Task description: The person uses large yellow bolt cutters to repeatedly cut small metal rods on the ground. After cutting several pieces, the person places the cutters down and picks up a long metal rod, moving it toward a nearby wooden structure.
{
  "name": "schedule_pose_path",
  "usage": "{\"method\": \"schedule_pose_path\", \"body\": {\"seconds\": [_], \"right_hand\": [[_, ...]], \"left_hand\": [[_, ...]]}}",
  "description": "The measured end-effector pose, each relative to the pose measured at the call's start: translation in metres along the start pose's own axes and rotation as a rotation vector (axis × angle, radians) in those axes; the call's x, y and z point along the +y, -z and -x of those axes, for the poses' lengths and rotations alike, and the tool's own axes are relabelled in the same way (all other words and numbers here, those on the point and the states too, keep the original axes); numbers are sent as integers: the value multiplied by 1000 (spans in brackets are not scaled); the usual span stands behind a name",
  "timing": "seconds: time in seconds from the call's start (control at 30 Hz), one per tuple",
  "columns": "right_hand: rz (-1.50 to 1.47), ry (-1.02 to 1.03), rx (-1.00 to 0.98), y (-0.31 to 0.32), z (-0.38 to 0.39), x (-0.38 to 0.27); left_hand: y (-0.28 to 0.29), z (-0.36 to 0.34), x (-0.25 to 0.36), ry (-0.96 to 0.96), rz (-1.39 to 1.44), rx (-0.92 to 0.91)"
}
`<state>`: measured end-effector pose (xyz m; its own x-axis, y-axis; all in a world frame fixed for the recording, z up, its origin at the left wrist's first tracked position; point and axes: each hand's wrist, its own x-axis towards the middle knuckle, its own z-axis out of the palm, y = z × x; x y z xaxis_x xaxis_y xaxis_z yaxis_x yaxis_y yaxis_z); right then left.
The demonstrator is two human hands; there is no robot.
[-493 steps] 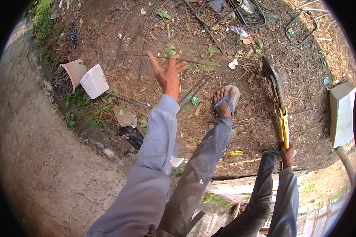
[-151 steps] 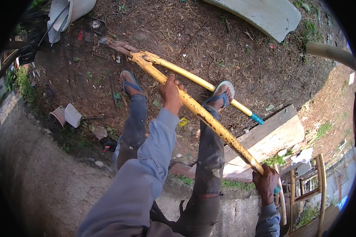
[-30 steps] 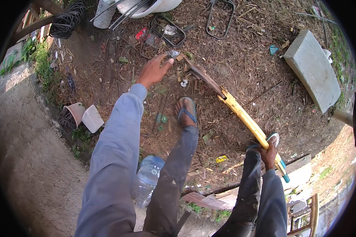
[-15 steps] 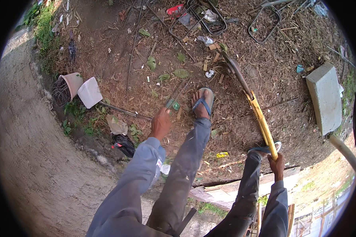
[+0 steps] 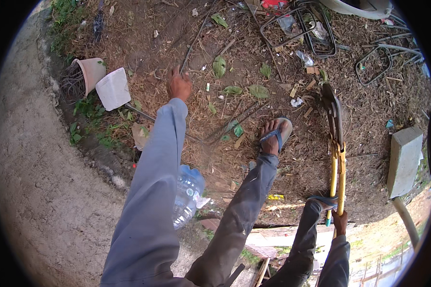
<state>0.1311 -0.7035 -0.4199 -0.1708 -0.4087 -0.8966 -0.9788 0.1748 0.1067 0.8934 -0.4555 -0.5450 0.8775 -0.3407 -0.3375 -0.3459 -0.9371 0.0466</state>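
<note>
My left hand point(image 5: 179, 86) reaches down to the ground at upper left, its fingers closed at a thin metal rod point(image 5: 194, 44). The rod runs away from the fingertips toward the far edge; its near part is hidden by the hand. At lower right my right hand point(image 5: 340, 223) grips one yellow handle of long bolt cutters point(image 5: 341, 174). Their dark jaws point(image 5: 329, 98) point away from me, above the ground. The second yellow handle stands apart, beside the held one. Thin rods point(image 5: 237, 119) lie between my left arm and my sandalled foot point(image 5: 276, 134).
A tipped pinkish bucket point(image 5: 93, 71) with wire and a white block point(image 5: 113, 89) lie at left by the concrete point(image 5: 43, 182). Near my left arm is a clear plastic bottle point(image 5: 189, 191). Metal frames point(image 5: 316, 36) lie far off; a concrete block point(image 5: 405, 160) is at right.
My left hand has moved farther out, from the short rod it held to another rod on the ground. The bolt cutters have swung more upright, and their handles have spread. The view has shifted and turned.
</note>
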Motion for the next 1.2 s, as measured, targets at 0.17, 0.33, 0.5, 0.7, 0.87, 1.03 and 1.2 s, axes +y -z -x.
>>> {"method": "schedule_pose_path", "body": {"seconds": [0.17,0.33,0.5,0.7,0.87,1.03,1.2], "right_hand": [[18,-53,9,-4,-4,-4],[39,-54,41,-10,-7,6],[58,7,74,-17,-3,17],[-8,-2,-13,-22,17,0],[77,30,38,-32,32,-15],[-12,41,-18,-37,43,-17],[90,5,-41,-22,51,-22]], "left_hand": [[5,-110,43,-270,40,35],[0,-132,86,-174,-136,-76],[5,-94,84,-133,-22,-169],[39,-9,86,148,530,-190],[110,58,91,80,416,-154],[170,85,61,-46,147,11],[174,112,68,385,1165,62]]}}
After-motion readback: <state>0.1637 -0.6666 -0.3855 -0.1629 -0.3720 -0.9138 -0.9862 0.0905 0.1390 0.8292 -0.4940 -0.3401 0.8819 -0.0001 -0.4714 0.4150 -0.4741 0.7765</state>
